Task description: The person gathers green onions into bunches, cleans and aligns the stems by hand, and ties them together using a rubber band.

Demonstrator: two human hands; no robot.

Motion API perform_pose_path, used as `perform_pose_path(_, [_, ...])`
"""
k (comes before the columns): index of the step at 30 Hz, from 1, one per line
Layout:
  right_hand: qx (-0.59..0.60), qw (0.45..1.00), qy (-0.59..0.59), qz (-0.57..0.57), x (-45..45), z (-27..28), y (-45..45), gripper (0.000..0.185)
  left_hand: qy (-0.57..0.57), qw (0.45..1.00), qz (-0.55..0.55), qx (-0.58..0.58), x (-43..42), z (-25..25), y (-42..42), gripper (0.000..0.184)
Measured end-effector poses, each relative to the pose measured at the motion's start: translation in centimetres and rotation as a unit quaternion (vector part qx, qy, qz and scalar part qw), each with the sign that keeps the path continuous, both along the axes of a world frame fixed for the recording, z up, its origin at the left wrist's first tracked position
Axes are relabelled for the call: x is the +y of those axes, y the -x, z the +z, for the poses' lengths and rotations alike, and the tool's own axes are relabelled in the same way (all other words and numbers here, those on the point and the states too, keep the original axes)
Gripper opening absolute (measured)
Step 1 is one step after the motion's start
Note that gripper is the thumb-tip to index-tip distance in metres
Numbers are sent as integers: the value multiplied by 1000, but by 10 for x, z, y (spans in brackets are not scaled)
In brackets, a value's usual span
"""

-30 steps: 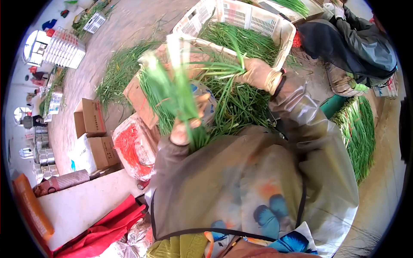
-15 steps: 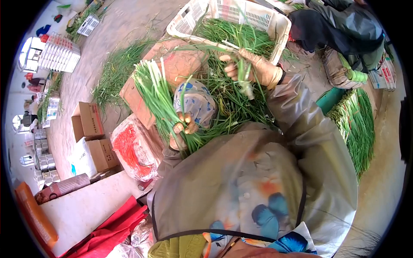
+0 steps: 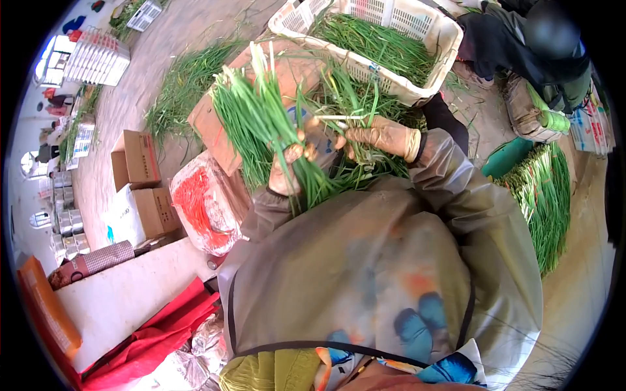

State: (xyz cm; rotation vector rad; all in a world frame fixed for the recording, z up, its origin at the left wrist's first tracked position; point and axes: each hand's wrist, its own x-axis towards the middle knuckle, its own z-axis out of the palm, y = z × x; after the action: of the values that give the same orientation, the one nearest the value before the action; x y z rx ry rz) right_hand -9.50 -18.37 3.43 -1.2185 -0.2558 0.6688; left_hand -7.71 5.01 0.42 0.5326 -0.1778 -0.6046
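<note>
My left hand (image 3: 287, 173), in a thin glove, is closed round a bunch of Chinese chives (image 3: 257, 111). The white stem ends point up and away from me, and the green leaves hang below the fist. Close beside it on the right, my gloved right hand (image 3: 381, 138) pinches a few loose chive stalks (image 3: 336, 120) with pale ends. More loose chives (image 3: 352, 88) lie under and behind both hands, over my lap. Part of a patterned blue and white cloth shows between the hands.
A white plastic crate (image 3: 450, 62) of chives stands ahead. Red ties (image 3: 199, 212) lie on a wrapped block at left, near cardboard boxes (image 3: 140, 159). Bundled chives (image 3: 544, 205) are stacked at right. Another person (image 3: 521, 42) sits at upper right. Chives (image 3: 186, 91) litter the floor.
My right hand has come down and left from near the crate to beside my left hand. The left-hand bunch has moved slightly up and right in view.
</note>
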Motion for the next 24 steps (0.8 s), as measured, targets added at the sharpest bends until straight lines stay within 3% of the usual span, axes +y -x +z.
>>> perform_pose_path(2, [-37,999,-3,12,9,-20,1,34,17,999,-19,22,-4,-7,-5,30])
perform_pose_path(5, [-73,987,137,40,15,-18,1,32,-4,1000,-14,15,-12,-3,-7,31])
perform_pose_path(7, [-52,986,158,27,13,-25,1,31,19,998,-13,54,-16,15,0,32])
perform_pose_path(9, [-26,982,185,22,5,-29,1,33,7,1000,4,2,-7,-6,-8,33])
perform_pose_path(11, [-182,887,423,36,-22,-14,3,37,21,998,31,42,0,-6,-8,33])
perform_pose_path(13, [-211,695,687,9,-54,-15,0,39,31,998,32,46,9,-4,-11,33])
perform_pose_path(15, [-260,673,664,-195,-75,-8,-2,29,29,998,46,17,12,2,-11,32])
perform_pose_path(16, [-254,735,567,-271,-70,7,-1,21,34,998,50,15,11,2,-11,32])
perform_pose_path(17, [-338,729,504,-318,-56,22,3,14,33,998,48,19,11,0,-10,32])
perform_pose_path(19, [-418,793,357,-264,-31,20,-1,14,25,998,39,31,9,-3,-11,32])
perform_pose_path(24, [-439,801,399,-79,36,-13,-10,19,-3,998,9,56,-2,-2,-5,33])
